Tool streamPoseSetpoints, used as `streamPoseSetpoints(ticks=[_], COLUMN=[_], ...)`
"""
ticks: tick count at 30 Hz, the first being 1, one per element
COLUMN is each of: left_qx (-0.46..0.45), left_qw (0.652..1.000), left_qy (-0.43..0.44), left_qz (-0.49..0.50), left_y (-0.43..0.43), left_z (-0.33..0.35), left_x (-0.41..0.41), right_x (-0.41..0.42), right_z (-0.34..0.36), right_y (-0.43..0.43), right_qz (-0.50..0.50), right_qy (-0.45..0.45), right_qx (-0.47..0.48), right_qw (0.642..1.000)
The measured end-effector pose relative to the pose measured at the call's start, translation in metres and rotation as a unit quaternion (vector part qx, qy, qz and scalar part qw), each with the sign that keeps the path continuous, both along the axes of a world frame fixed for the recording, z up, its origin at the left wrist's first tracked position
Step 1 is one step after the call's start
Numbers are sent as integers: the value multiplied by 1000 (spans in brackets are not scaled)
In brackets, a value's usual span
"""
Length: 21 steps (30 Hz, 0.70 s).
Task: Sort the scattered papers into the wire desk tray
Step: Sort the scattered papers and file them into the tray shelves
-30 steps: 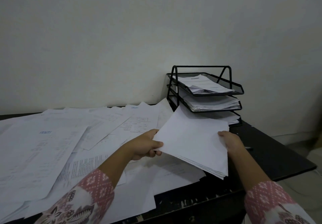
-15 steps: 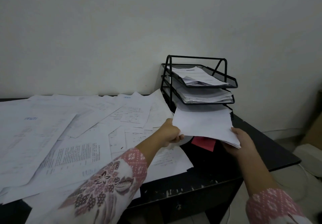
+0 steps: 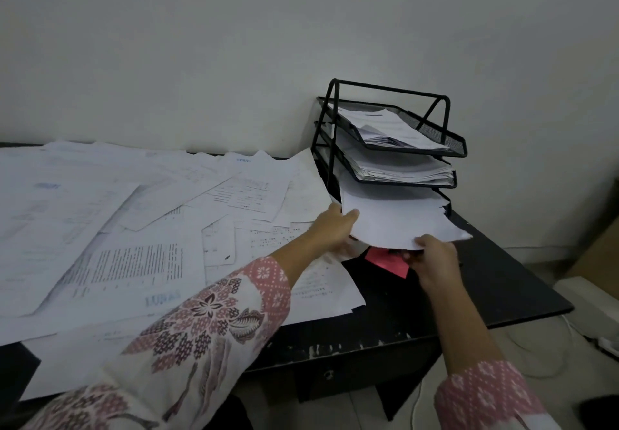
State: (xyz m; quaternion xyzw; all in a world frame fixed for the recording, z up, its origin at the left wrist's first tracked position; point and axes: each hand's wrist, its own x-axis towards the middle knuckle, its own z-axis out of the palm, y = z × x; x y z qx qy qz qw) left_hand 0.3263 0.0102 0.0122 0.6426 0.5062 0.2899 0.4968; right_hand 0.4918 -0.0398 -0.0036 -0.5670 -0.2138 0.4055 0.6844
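- The stack [image 3: 395, 220] of white sheets is held at the mouth of the tray's [image 3: 390, 135] bottom tier, its far edge under the middle tier.
- The left hand [image 3: 335, 230] grips the stack's left edge, thumb on top and fingers curled beneath.
- The right hand [image 3: 432, 257] pinches the near right edge, thumb over the sheets.
- The top and middle tiers already hold paper.
- A red note [image 3: 388, 262] lies on the desk [image 3: 485, 292] under the stack.
- Loose papers [image 3: 134, 228] cover the desk's left part, overlapping.
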Motion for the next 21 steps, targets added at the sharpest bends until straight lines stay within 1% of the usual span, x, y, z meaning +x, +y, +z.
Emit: streamPoseSetpoints(ticks=[2,3,5,6,7,8,10,13,17,21], left_qx=[138,199,307,334,341,330,303,305,307,312], left_qw=[984,966,905,876,857,851,858,861,863,865], left_qy=[106,157,284,340,382,406,413,406,399,389], left_qz=[37,57,76,69,55,44,36,41,49,53], left_y=[5,10,22,25,27,29,32,34,35,36], left_z=[-8,-15,-34,-43,-52,-58,-67,-69,-72,-73], left_x=[-16,-26,-45,-53,-60,-66,-72,-72,-72,-72], right_x=[4,5,9,12,15,18,22,25,26,24], right_z=[-2,-2,-2,-1,1,2,5,11,21,25], right_y=[8,13,24,28,32,39,53,70,91,108], right_qz=[-7,-13,-10,-7,-4,-2,-5,-4,-17,-50], right_qy=[-26,-31,-25,-8,12,29,48,58,32,26], right_qx=[-24,-32,-31,-19,-7,-1,6,18,13,11], right_qw=[999,999,999,1000,1000,1000,999,998,999,998])
